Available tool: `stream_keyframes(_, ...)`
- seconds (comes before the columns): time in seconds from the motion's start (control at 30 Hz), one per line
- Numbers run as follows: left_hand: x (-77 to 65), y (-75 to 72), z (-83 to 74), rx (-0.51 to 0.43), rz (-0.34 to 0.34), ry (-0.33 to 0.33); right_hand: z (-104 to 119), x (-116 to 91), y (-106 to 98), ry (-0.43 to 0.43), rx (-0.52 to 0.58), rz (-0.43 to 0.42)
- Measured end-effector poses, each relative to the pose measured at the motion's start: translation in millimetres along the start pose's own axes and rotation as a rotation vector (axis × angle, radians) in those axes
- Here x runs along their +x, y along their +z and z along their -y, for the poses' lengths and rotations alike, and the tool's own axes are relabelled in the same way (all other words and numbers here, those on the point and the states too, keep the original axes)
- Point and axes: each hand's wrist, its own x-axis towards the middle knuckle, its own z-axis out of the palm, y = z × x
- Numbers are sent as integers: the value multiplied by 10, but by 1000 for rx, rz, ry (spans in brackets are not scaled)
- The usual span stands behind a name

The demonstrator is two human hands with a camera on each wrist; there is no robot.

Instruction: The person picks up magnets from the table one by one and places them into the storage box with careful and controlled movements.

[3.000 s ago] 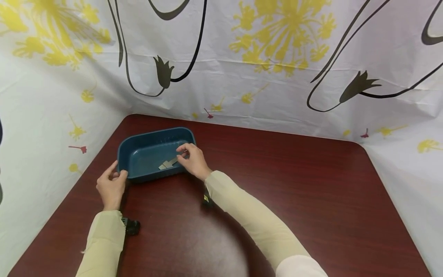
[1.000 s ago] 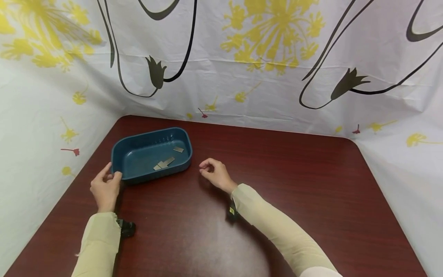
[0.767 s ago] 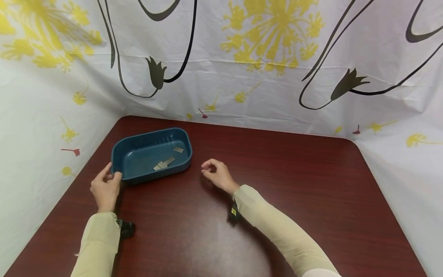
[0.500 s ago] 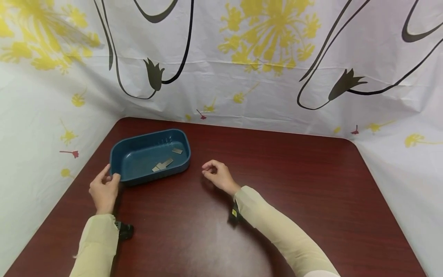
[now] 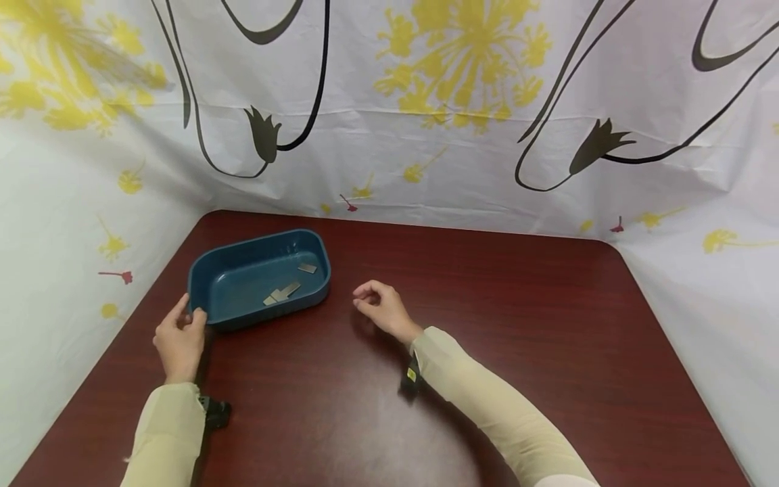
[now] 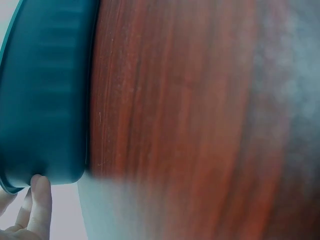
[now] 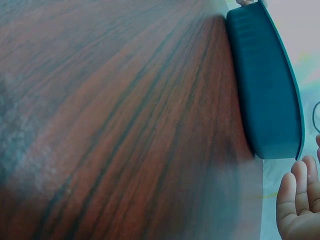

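A blue rectangular plastic tub (image 5: 258,316) sits at the back left of the table. In it lie several small flat metallic-looking pieces: a few together near the front wall, such as this strip (image 5: 292,288), and one lone rectangular piece (image 5: 307,268) by the right end. My left hand (image 5: 180,343) holds the tub's front left corner between thumb and fingers; in the left wrist view its fingers (image 6: 41,207) touch the outer wall. To the right of the tub, apart from it, my right hand (image 5: 385,311) hovers with loosely curved fingers and nothing in them.
The dark red wooden table (image 5: 487,304) extends to the right and front. White cloth (image 5: 365,149) with printed flowers hangs behind it and along both sides. A small black camera (image 5: 216,412) sits at my left wrist, another (image 5: 411,376) at my right.
Three seconds ago my right hand was inside the tub; it has since moved out to the right. A lone piece now shows at the right end. My left hand stays at the corner.
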Motion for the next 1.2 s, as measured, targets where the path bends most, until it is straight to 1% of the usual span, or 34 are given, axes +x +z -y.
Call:
stream_keyframes(0.07,-3,7,6,16,11,9,88,-35,-23,-3,6,-12)
stream_keyframes(0.23,7,10,22,50,19,30,94,-59,-42,8,27,-38)
stream_keyframes(0.33,22,0,21,47,19,36,69,-61,-57,17,40,-47)
stream_keyframes(0.43,41,-15,1,41,17,15,59,-61,-77,27,47,-53)
stream_keyframes(0.53,67,-40,-29,55,14,2,64,-58,-100,33,52,-58)
stream_keyframes(0.67,99,-78,-60,83,37,-6,65,-66,-137,44,56,-64)
stream_keyframes(0.73,111,-96,-75,89,55,-22,61,-73,-155,49,60,-63)
stream_keyframes(0.77,115,-101,-80,88,61,-32,58,-77,-163,49,59,-65)
stream_keyframes(0.87,120,-110,-102,77,72,-29,47,-88,-193,34,61,-79)
stream_keyframes(0.93,122,-116,-121,58,77,-14,38,-89,-213,26,62,-87)
stream_keyframes(1.0,123,-122,-138,42,76,18,28,-83,-234,18,59,-94)
stream_keyframes(1.07,113,-124,-170,31,81,11,14,-74,-254,15,61,-101)
stream_keyframes(1.2,74,-67,-301,17,69,26,-181,-5,-287,1,54,-134)
